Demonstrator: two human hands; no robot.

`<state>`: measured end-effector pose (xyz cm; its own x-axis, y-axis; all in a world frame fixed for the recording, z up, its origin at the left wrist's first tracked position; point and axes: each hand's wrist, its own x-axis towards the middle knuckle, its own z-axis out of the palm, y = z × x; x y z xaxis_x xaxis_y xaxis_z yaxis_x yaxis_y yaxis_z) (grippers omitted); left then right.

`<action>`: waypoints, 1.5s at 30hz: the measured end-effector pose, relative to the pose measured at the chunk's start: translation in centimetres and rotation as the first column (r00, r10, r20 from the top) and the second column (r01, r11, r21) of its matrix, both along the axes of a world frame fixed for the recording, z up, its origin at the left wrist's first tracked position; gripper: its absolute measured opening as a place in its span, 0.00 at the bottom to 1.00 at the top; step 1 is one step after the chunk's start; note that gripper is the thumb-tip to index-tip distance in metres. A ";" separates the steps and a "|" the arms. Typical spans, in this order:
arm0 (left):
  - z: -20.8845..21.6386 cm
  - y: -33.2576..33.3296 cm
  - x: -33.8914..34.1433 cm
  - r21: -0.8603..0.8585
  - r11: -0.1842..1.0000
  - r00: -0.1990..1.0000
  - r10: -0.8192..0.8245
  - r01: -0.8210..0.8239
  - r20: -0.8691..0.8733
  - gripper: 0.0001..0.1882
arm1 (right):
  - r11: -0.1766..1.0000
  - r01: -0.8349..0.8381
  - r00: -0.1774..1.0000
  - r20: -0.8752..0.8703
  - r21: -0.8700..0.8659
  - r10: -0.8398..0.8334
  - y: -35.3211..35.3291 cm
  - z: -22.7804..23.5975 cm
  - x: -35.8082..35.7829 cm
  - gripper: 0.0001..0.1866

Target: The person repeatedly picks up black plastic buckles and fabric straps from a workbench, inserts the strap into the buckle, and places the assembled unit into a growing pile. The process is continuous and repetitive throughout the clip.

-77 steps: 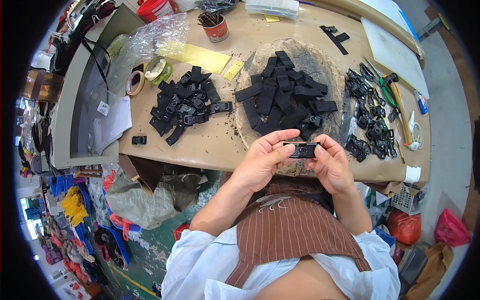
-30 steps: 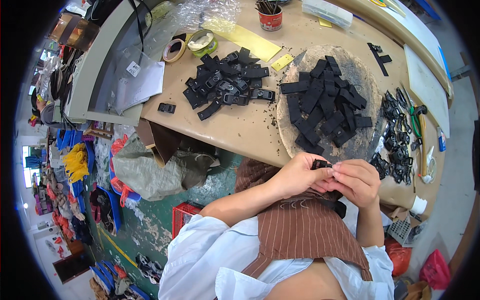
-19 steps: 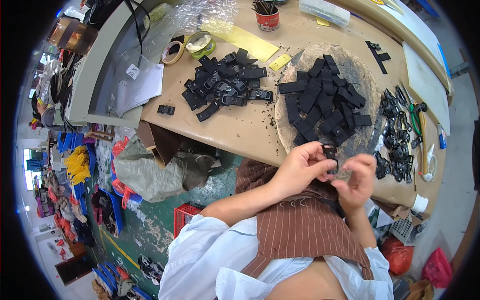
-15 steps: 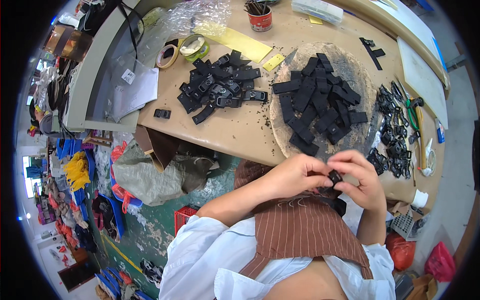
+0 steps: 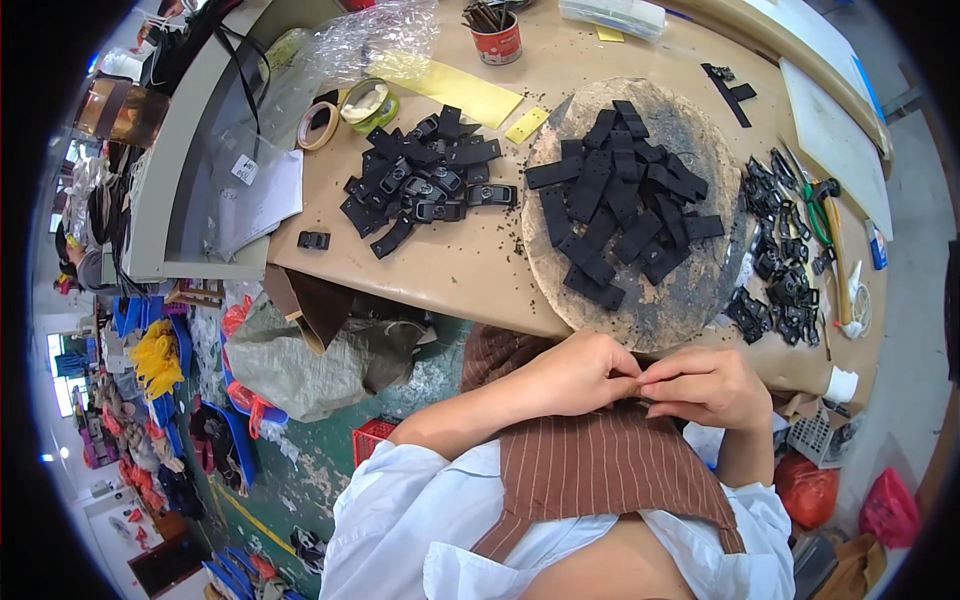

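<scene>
I can't tell what's held or its long axis; the bare left hand [image 5: 594, 374] and right hand [image 5: 708, 387] meet nearside of the round wooden block [image 5: 690, 305].

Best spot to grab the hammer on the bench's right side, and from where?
Probably midway along the hammer's wooden handle, from above and slightly right, closing across its width. The handle is long and slim, lying with the black head at the far end; the green-handled tool and black buckle parts crowd its left.
</scene>
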<state>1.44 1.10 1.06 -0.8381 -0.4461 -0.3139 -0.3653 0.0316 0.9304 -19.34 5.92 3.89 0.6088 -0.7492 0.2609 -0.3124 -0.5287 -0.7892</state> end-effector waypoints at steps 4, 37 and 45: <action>0.1 -1.4 -1.0 0.105 0.992 0.997 0.072 -0.068 -0.040 0.08 | 0.984 0.170 0.985 0.025 -0.045 -0.169 0.2 -0.2 -0.8 0.11; 2.2 -2.0 -1.4 0.310 0.844 0.819 0.517 -0.438 -0.249 0.08 | 0.923 0.342 0.800 0.461 0.176 -0.384 -0.2 -0.8 -0.3 0.15; 3.9 -1.0 -0.9 -0.010 0.945 0.942 0.325 -0.327 -0.081 0.08 | 0.836 0.355 0.723 0.444 0.419 -0.529 0.0 -1.6 0.1 0.11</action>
